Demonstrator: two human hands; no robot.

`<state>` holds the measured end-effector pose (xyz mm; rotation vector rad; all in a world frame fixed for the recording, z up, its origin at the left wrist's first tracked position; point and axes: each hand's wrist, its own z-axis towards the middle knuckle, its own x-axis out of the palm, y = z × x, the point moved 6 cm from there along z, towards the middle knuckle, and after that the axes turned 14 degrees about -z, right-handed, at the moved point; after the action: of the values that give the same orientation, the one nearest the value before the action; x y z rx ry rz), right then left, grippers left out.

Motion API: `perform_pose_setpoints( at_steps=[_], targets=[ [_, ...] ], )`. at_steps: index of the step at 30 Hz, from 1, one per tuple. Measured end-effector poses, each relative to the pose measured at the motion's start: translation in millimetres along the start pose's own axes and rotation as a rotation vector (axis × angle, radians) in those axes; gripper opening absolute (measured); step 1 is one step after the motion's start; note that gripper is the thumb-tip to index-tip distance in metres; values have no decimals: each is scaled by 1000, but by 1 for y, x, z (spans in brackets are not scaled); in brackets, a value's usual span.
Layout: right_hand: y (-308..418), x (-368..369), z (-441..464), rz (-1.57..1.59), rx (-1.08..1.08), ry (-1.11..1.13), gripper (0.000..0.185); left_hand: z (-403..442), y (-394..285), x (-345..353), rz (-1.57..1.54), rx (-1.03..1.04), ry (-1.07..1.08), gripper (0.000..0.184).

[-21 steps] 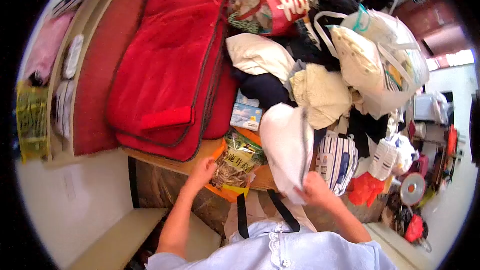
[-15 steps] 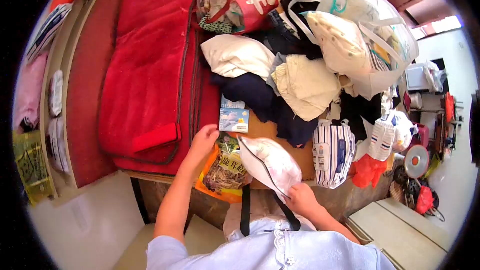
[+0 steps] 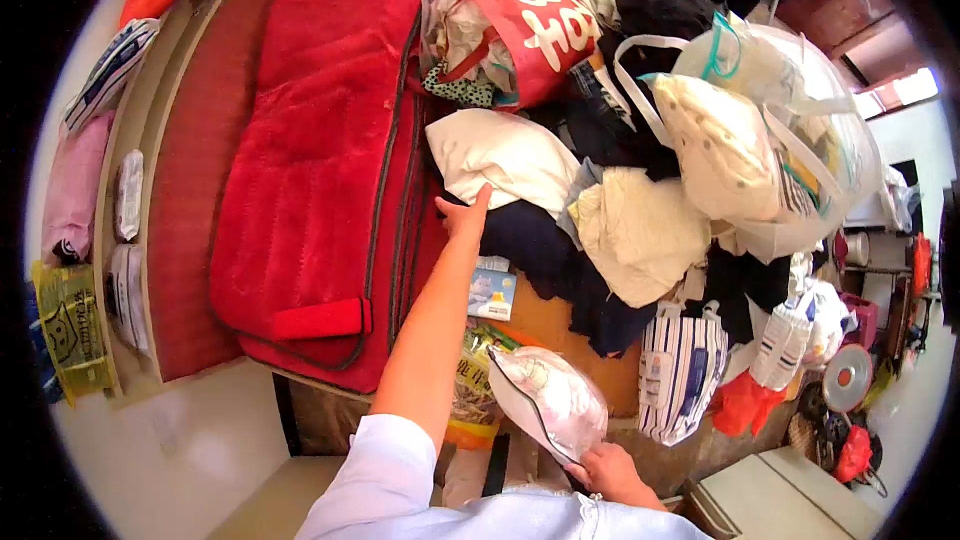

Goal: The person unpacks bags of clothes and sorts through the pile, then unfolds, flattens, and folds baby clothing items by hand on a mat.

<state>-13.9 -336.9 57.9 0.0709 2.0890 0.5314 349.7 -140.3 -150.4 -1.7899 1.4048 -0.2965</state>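
Note:
My left hand (image 3: pixel 466 210) is stretched forward with its fingers apart, at the lower edge of a cream cloth (image 3: pixel 500 155) and beside a dark navy cloth (image 3: pixel 525 240). Near my body, my right hand (image 3: pixel 608 472) grips the lower end of a white zip pouch (image 3: pixel 552 400) with a dark zipper edge; something pinkish shows inside. Under my left forearm and partly behind the pouch lies an orange and yellow food packet (image 3: pixel 474 380). A blue tissue pack (image 3: pixel 492 293) sits just right of that forearm.
A large red folded case (image 3: pixel 310 160) fills the left. Behind are a red and white bag (image 3: pixel 535 30) and a clear bulging bag (image 3: pixel 830 130). Folded beige cloth (image 3: pixel 640 230) and a striped pouch (image 3: pixel 682 375) lie to the right. A shelf (image 3: pixel 150 270) borders the far left.
My left hand has moved forward from beside the food packet to the cream cloth. My right hand has kept hold of the white pouch, which has shifted and turned nearer my body.

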Motion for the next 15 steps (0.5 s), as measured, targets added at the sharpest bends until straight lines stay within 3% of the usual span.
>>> perform_pose_setpoints(
  at_steps=[4,8,9,15],
  targets=[
    [-8,7,2,173,92,132,30,12,2,8,9,-31,63,109],
    [0,10,15,222,91,198,34,8,-13,3,-137,146,154,68],
    [1,9,18,219,88,179,36,-7,-26,2,-52,246,87,52],
    [-10,8,33,156,65,215,31,-92,-67,24,173,617,103,28]
  ],
)
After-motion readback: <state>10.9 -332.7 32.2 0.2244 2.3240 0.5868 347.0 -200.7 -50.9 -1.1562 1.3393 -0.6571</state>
